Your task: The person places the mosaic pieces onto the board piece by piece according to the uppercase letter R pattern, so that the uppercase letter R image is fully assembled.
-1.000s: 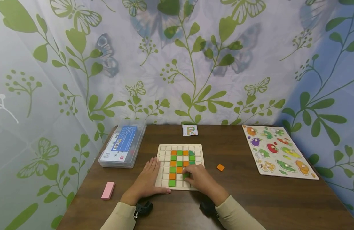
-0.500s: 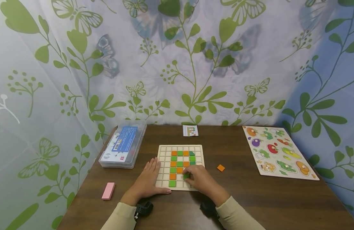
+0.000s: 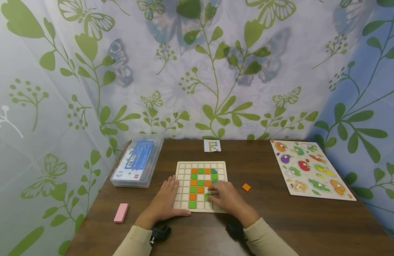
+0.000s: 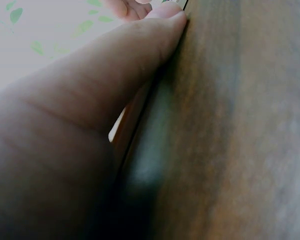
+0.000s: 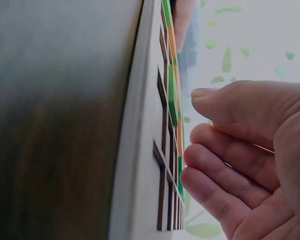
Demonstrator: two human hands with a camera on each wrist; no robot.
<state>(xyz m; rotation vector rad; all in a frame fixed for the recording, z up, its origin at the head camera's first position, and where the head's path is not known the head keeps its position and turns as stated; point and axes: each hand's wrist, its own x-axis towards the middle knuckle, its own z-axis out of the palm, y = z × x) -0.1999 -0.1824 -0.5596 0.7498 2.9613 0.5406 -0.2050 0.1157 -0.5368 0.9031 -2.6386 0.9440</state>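
Note:
My left hand (image 3: pixel 163 197) lies flat at the left side of the wooden grid board (image 3: pixel 183 199), thumb (image 4: pixel 140 42) stretched along its near edge. Green and orange square tiles fill some of the board's cells. One green tile (image 5: pixel 173 95) lies in a cell near the front, partly covered by my right hand (image 3: pixel 229 197) in the head view. That hand hovers over the board's right part; its thumb and loosely bent fingers are apart, with nothing between them in the right wrist view.
A loose orange tile (image 3: pixel 246 187) lies right of the board. A small pattern card (image 3: pixel 212 145) lies behind it. At left are a clear plastic box (image 3: pixel 137 161) and a pink block (image 3: pixel 121 213); at right, a vegetable puzzle board (image 3: pixel 312 170).
My right hand has let go of the green tile, which now lies in the board, and has drawn slightly right. The left hand has stayed in place.

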